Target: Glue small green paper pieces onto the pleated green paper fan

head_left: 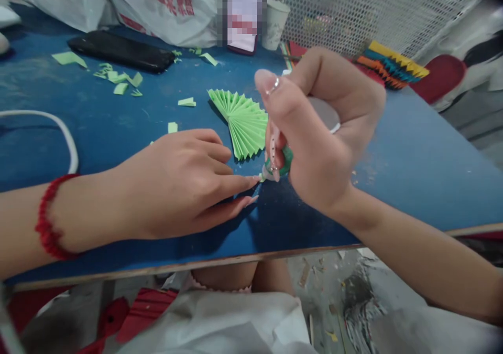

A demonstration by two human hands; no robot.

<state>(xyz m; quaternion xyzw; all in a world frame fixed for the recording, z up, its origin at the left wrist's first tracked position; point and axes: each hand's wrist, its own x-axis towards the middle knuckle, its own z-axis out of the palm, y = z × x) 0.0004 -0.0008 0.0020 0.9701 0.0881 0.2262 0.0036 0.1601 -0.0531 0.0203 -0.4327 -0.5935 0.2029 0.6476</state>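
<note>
My right hand [322, 133] is wrapped round a glue bottle [281, 165] with a green collar, its nozzle pointing down at the blue table [412, 154]. My left hand [176, 186] lies on the table with its fingers stretched out and pressed flat, the fingertips right at the nozzle; whether anything lies under them I cannot tell. A green pleated paper fan [241, 120] lies on the table just beyond both hands. A red thread bracelet [49, 217] is on my left wrist.
Green paper scraps [121, 78] are scattered at the back left near a black phone [121, 50]. A paper cup [275, 23], plastic bags [168, 8] and a stack of coloured pleated paper [389, 63] stand at the back. A white cable [58, 128] curves at left.
</note>
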